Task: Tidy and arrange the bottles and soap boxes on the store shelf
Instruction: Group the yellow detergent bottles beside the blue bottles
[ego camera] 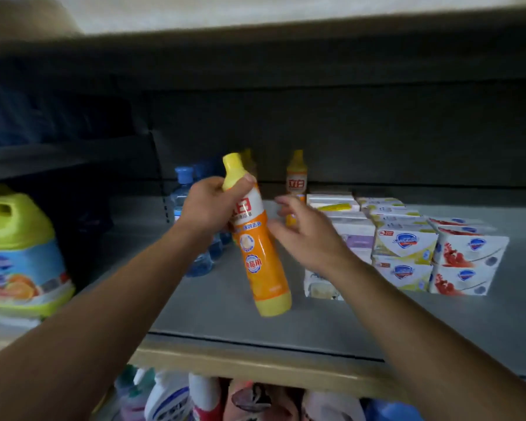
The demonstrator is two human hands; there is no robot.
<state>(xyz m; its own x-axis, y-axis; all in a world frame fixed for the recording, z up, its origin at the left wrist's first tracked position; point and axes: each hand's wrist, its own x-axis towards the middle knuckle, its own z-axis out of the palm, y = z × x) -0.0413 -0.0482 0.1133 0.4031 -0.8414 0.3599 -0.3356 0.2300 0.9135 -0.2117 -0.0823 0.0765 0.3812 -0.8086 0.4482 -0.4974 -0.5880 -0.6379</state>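
My left hand (211,205) grips the neck of an orange and yellow detergent bottle (260,253), holding it tilted above the grey shelf (377,323). My right hand (307,235) hovers just right of the bottle with fingers spread, holding nothing. A second orange bottle (296,174) stands upright at the back, and another yellow cap shows behind the held one. Clear water bottles with blue caps (184,189) stand behind my left hand. Stacked soap boxes (404,241) fill the right side of the shelf.
A large green-lidded detergent tub (19,253) sits on the shelf unit to the left. Spray bottles and pouches (170,396) crowd the shelf below. The shelf's beige front edge (255,363) runs across the foreground.
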